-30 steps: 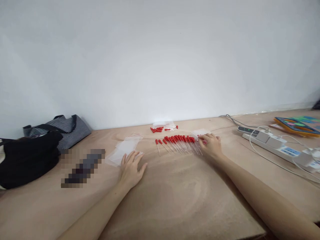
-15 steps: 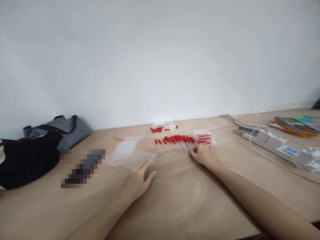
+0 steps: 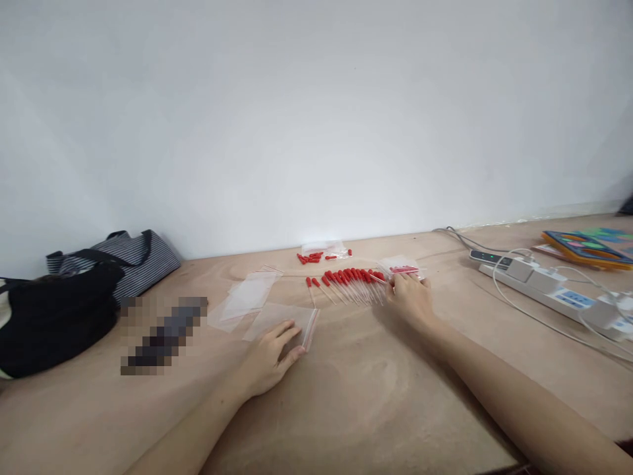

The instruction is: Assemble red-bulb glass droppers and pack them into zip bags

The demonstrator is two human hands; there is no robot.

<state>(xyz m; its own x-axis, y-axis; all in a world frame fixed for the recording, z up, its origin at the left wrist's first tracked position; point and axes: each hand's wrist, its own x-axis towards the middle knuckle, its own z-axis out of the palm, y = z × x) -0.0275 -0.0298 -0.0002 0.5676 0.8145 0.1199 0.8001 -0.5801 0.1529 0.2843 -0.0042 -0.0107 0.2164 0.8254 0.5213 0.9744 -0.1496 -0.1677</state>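
My left hand [image 3: 277, 353] lies on a clear zip bag [image 3: 270, 318], fingers stretched and thumb apart near its red-edged opening. More zip bags [image 3: 250, 290] overlap beyond it. To the right, my right hand [image 3: 411, 300] has its fingers curled beside a stack of filled zip bags [image 3: 404, 268] with red ends inside. A thin pale dropper tube [image 3: 378, 280] juts left from those fingers; the rest of it is hidden by the hand. Several droppers with red bulbs [image 3: 346, 276] lie side by side in a fanned row, between my hands.
Loose red bulbs [image 3: 310, 257] and a clear bag [image 3: 324, 247] lie near the wall. A power strip [image 3: 558, 293] with chargers and white cables is at right, with a colourful board [image 3: 588, 247] behind. Black and striped bags [image 3: 141, 260] stand at left, near a blurred-out dark object [image 3: 165, 333].
My right hand has moved right and away from me, from the end of the dropper row to the filled bags. The top zip bag under my left hand has shifted slightly right and nearer.
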